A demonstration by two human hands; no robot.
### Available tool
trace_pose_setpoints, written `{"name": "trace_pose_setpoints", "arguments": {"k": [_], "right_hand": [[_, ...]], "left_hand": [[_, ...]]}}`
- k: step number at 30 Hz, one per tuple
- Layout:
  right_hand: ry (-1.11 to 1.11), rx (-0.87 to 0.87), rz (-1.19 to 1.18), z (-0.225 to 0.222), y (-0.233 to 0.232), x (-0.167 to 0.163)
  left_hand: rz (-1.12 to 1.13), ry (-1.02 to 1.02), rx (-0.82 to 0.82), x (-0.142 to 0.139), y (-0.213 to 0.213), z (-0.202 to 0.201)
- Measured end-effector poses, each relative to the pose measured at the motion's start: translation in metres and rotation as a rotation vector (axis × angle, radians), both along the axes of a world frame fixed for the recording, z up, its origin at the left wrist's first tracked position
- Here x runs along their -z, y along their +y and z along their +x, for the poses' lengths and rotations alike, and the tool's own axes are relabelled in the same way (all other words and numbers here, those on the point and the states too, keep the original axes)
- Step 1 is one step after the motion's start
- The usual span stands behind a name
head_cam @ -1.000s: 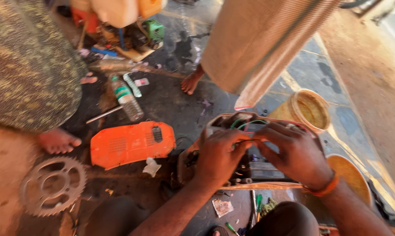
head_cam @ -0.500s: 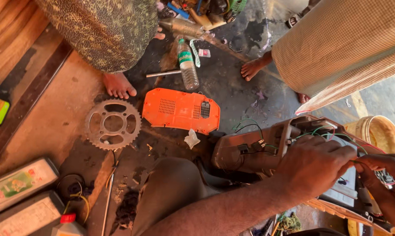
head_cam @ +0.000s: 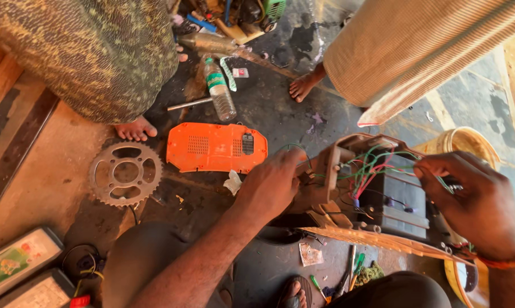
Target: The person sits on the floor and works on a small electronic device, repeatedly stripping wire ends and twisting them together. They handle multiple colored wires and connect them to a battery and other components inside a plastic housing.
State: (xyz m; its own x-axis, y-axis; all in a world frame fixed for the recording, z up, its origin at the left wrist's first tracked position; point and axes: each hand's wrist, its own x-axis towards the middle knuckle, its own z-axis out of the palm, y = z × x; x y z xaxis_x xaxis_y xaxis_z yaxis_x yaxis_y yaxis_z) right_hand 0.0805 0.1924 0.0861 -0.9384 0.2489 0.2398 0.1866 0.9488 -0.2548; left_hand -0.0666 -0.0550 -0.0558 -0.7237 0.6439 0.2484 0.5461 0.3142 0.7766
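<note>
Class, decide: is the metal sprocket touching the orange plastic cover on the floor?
Apart. The head view shows bare dark floor between the sprocket and the orange cover.

A repair workshop run on the floor, likely for motorbikes or small machines. The dark, oil-stained floor (head_cam: 280,114) is strewn with parts: a sprocket (head_cam: 126,174) at left, an orange cover (head_cam: 216,147) at centre, a bolt (head_cam: 189,104) and plastic bottle (head_cam: 219,88) above it, screwdrivers (head_cam: 354,268) at the bottom, and an opened housing with loose wires (head_cam: 371,165) at right.
</note>
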Motion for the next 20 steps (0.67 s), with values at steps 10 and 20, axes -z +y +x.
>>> {"name": "trace_pose_setpoints", "arguments": {"k": [10,20], "right_hand": [[0.019,-0.099,-0.042,-0.005,-0.004,-0.003],[0.030,-0.103,-0.064,-0.004,0.005,0.004]], "left_hand": [[0.067,0.063,0.147,0.029,0.010,0.008],[0.257,-0.515,0.222,0.025,0.006,-0.019]]}}
